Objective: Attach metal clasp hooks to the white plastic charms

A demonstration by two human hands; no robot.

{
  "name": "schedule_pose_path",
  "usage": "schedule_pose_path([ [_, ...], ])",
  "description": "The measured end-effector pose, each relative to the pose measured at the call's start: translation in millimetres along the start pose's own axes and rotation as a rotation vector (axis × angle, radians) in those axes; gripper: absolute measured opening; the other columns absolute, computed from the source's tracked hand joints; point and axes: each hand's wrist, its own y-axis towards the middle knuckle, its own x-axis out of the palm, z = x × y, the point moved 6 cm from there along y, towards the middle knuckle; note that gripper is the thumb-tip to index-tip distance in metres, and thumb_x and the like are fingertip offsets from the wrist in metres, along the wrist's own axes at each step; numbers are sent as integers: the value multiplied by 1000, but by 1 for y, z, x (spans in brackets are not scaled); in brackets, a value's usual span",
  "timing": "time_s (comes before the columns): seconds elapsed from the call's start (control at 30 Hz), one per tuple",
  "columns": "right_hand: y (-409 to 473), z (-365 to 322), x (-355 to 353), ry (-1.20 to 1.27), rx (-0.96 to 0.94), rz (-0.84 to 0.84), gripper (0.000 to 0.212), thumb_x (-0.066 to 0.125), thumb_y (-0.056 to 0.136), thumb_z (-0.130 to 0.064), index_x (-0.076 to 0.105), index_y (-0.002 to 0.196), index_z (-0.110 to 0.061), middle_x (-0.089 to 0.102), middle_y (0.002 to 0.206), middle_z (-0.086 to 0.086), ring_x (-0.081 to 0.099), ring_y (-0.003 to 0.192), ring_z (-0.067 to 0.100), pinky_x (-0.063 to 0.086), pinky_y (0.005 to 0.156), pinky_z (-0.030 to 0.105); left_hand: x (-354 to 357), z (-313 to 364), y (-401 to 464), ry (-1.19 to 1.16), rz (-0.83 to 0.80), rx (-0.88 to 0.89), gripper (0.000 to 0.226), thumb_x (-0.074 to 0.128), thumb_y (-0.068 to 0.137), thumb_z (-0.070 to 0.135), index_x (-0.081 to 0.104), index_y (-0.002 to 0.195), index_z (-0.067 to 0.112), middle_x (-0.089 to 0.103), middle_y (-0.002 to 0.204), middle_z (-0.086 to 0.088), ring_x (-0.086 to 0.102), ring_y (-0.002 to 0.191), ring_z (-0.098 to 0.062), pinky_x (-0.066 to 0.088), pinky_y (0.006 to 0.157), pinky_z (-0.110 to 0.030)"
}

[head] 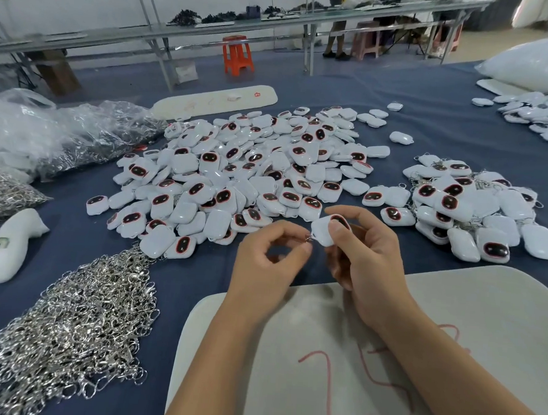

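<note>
My right hand (pixel 364 261) grips a white plastic charm (pixel 324 231) with a dark red-rimmed face, thumb across its front. My left hand (pixel 271 258) pinches a small metal clasp hook (pixel 309 238) between thumb and forefinger, right at the charm's left corner; most of the hook is hidden by the fingers. A big heap of loose charms (pixel 252 170) covers the blue table beyond my hands. A pile of silver clasp hooks (pixel 76 320) lies at the lower left. A smaller heap of charms with hooks on them (pixel 471 209) sits to the right.
A white board (pixel 305 353) with red scribbles lies under my forearms. Clear plastic bags with more hooks (pixel 62 133) sit at the left, beside a white foam piece (pixel 10 245). Another white board (pixel 215 101) lies behind the heap. An orange stool (pixel 237 56) and long benches stand beyond.
</note>
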Motion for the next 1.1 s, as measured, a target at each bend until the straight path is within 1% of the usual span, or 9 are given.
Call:
schedule_pose_path([
  [0.13,1,2,-1,26,15,12,11,62,103,-12,72,106,-15,57,62,7,44,44,16,29,38,19,1,1,0,14,33,32,11,75,89,3,75,86,13,74,81,3,67,80,-9,50,76,-17],
  [0.33,-2,0,0,-15,-14,24,8,68,99,-11,70,106,-15,60,62,4,45,43,15,32,38,20,1,8,-2,266,72,198,20,70,85,1,64,75,17,63,75,6,61,76,-20,50,69,-35],
  [0.5,-4,-4,4,-95,-79,-20,9,71,98,-11,67,105,-13,64,65,6,47,42,18,36,40,21,3,14,-4,510,90,301,20,67,83,0,57,74,15,53,74,8,50,71,-14,41,63,-35],
  [0.63,-3,-1,0,-73,-70,30,7,72,98,-16,69,104,-17,65,67,3,48,45,18,39,41,21,3,7,-5,423,168,198,18,71,86,6,62,75,18,60,75,9,57,74,-12,47,66,-34],
  [0.77,1,1,-11,-34,-75,172,6,72,97,-20,72,101,-25,65,69,1,50,50,14,42,43,22,12,3,-3,329,164,119,16,73,86,15,66,77,25,66,75,13,63,76,-10,50,68,-25],
  [0.87,5,0,-23,-14,-91,296,9,71,97,-18,68,104,-23,66,72,0,51,51,14,44,46,24,27,2,11,303,131,46,17,73,89,13,67,76,24,68,73,13,64,72,-7,51,70,-28],
  [0.97,5,-7,-42,-24,-129,466,21,72,97,-21,59,113,-24,68,73,-1,57,51,15,46,50,29,53,14,33,280,62,17,19,70,91,11,65,76,22,68,72,8,64,71,-8,50,71,-23],
  [1.03,4,-19,-56,-25,-208,561,46,74,96,-21,49,134,-26,73,81,-2,66,60,16,51,53,27,72,26,47,193,39,16,16,68,92,9,67,81,20,70,77,6,66,75,-10,52,75,-19],
  [1.1,4,-30,-67,-58,-300,611,69,72,96,-14,34,153,-23,75,95,-3,71,73,20,58,58,26,87,30,56,104,19,-27,11,67,93,10,69,90,20,72,86,6,68,81,-13,57,82,-29],
])
